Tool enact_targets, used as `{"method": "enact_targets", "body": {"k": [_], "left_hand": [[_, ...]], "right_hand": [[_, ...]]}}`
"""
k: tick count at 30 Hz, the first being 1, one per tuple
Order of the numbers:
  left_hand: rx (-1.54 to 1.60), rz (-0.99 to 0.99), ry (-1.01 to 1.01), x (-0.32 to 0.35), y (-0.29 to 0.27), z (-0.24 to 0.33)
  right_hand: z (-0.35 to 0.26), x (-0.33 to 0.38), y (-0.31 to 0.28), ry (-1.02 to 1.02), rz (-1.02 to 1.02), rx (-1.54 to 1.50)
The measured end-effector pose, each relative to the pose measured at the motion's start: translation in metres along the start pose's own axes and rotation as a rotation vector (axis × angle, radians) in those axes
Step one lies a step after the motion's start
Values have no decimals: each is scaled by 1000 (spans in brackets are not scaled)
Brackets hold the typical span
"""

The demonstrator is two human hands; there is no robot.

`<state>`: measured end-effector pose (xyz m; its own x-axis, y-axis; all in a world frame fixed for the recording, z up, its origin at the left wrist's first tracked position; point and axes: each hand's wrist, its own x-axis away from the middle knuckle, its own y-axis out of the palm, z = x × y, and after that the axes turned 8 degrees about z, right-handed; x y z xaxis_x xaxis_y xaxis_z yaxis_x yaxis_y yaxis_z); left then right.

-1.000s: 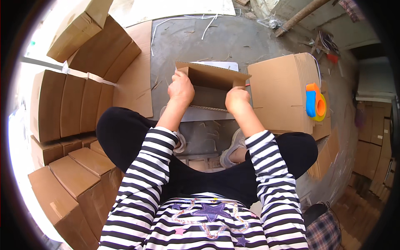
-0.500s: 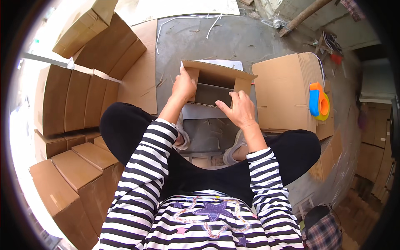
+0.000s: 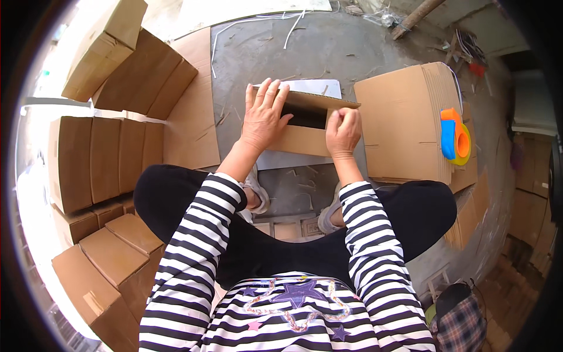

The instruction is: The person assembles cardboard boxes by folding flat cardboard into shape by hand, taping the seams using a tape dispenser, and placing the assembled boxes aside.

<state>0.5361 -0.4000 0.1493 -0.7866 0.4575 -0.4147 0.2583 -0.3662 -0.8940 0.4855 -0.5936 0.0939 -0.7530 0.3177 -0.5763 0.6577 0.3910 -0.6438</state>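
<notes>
A brown cardboard box stands in front of me between my feet, with its top partly folded over and a dark gap still showing inside. My left hand lies over the left end of the box, fingers stretched out and pressing on its flaps. At the right end, my right hand is closed, with curled fingers gripping the box's edge by the flaps. The far long flap slants upward behind both hands. Under the box is a white sheet, partly covered.
To the right lies a stack of flat cardboard with a blue and orange tape dispenser at its edge. Several closed boxes are piled on my left beside a flat cardboard sheet. A wooden pole leans at the far right.
The near flap has come up and over, narrowing the box's opening. My left hand has spread flat over the left end; my right fingers have curled in at the right end.
</notes>
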Motion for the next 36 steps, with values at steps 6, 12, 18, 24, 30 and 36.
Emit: {"method": "enact_targets", "body": {"k": [6, 12, 18, 24, 30, 36], "left_hand": [[6, -86, 49, 33, 10, -1], [-92, 3, -210, 52, -5, -9], [177, -317, -820, 57, -8, 9], [787, 15, -1167, 129, 34, 54], [1293, -158, -1515, 116, 19, 103], [1508, -100, -1700, 107, 19, 140]], "right_hand": [[7, -5, 1, 239, 413, -44], [27, 5, 9, 555, -94, -10], [48, -20, 4, 700, -416, 42], [14, -104, 28, 72, -548, -94], [25, -105, 64, -129, -643, -120], [-10, -96, 97, -385, -546, -241]]}}
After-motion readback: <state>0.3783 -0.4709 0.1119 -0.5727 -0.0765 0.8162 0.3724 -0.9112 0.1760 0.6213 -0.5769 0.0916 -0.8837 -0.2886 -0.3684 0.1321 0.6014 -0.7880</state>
